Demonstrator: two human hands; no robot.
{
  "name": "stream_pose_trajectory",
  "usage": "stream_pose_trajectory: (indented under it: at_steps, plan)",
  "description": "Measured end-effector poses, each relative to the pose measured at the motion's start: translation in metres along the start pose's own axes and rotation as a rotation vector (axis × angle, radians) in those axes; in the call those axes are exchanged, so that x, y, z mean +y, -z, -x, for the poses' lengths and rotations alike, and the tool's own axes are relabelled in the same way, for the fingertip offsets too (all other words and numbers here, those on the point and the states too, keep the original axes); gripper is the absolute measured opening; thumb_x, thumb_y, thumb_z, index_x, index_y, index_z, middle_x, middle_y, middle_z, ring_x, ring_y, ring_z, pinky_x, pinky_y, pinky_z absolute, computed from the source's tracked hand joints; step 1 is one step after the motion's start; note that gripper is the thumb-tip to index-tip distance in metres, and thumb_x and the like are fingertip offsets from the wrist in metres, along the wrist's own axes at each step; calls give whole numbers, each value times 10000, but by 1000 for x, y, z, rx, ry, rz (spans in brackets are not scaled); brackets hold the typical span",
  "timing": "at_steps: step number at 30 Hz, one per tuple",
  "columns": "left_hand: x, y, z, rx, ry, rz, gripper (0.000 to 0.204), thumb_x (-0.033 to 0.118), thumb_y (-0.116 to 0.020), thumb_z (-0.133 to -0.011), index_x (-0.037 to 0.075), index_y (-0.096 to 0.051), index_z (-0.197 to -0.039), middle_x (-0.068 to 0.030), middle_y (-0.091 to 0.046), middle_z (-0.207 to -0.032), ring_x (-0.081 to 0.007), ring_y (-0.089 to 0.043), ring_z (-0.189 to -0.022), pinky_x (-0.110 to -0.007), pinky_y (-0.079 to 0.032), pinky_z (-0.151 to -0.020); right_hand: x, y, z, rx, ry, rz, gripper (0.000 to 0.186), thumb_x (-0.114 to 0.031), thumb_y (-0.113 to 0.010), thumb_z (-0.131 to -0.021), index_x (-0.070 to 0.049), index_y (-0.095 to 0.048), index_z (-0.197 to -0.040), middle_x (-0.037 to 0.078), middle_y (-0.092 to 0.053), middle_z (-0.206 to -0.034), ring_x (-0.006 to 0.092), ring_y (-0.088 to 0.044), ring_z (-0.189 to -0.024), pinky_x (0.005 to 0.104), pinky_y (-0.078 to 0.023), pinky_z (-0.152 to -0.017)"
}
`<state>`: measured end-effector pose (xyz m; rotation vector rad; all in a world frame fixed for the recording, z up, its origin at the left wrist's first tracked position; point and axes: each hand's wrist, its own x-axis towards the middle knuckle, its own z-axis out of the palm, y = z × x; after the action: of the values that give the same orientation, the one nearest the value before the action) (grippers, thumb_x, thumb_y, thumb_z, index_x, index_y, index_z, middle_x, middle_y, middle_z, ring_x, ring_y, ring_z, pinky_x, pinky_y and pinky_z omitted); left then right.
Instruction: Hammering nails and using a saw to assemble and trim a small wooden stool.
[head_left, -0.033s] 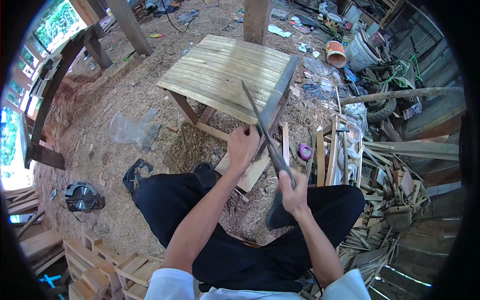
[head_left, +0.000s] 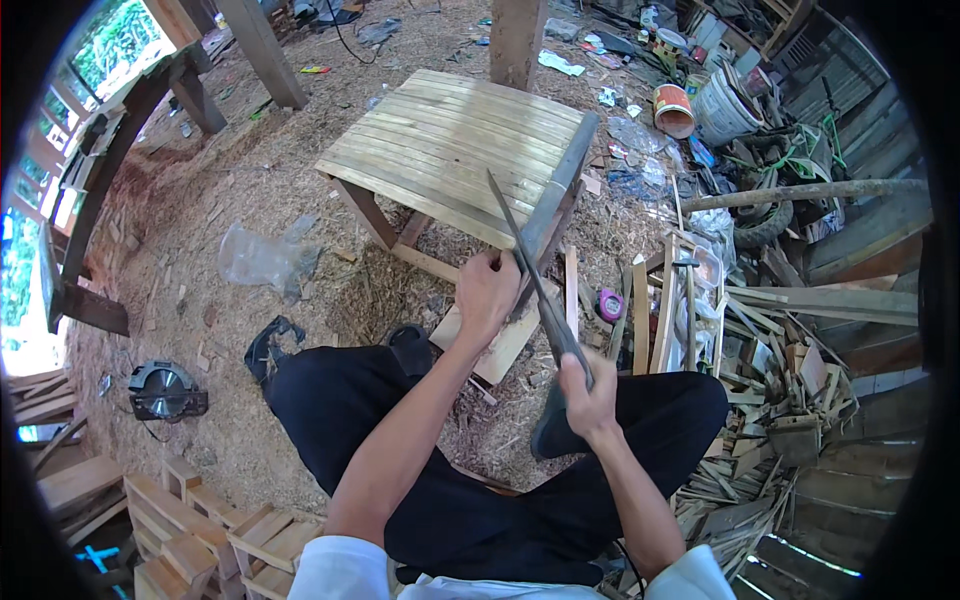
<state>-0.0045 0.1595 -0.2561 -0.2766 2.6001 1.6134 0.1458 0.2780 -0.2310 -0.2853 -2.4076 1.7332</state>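
A low slatted wooden table (head_left: pixel 450 130) stands in front of me, with a grey wooden rail (head_left: pixel 562 185) along its right edge. My left hand (head_left: pixel 487 300) is closed at the near end of that rail, its fingers curled and partly hidden. In my right hand (head_left: pixel 588 392) is a long, dark, tapered blade (head_left: pixel 530 260), gripped at its thick lower end. It slants up and left, its pointed tip above the tabletop. The blade passes close by the rail and my left fingers; whether it touches the rail is unclear. Seen nearly edge-on, it shows no teeth.
A pale board (head_left: pixel 505 350) lies below my left hand, between my legs. To the right are a pink tape measure (head_left: pixel 610 304), a hammer (head_left: pixel 686 263) and piled wood scraps (head_left: pixel 800 390). A circular saw (head_left: pixel 167 391) sits at left on sawdust. A wooden post (head_left: pixel 516 45) rises behind the table.
My right hand and the blade have slid slightly down and right, toward me. The left hand stays at the rail's near end.
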Motion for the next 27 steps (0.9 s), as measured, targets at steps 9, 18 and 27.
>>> stream_pose_trajectory:
  at_steps: [9, 18, 27]
  plan:
    - [-5, 0, -3, -86, 25, 65, 395, 313, -526, -875, -30, -714, -933, -264, -690, -882, -433, -666, -877, -454, -502, -821, 20, -10, 0, 53, 48, -76, 327, -171, -535, -949, -28, -474, -661, -8, -408, -519, 73, -397, -465, 298, -300, -444]
    - [-1, 1, -3, -98, 12, 41, 404, 304, -501, -869, -48, -698, -902, -270, -676, -822, -432, -665, -822, -466, -497, -778, 25, -6, -23, -12, -72, -376, 380, -224, -499, -983, -54, -444, -647, -33, -409, -557, 55, -363, -501, 264, -273, -460]
    - [-5, 2, -2, -115, -61, 56, 386, 310, -573, -901, -58, -690, -894, -269, -664, -784, -416, -666, -772, -442, -493, -712, 24, 10, 17, -13, 14, -64, 410, -265, -490, -971, -54, -450, -622, -8, -426, -548, 69, -370, -493, 264, -281, -474]
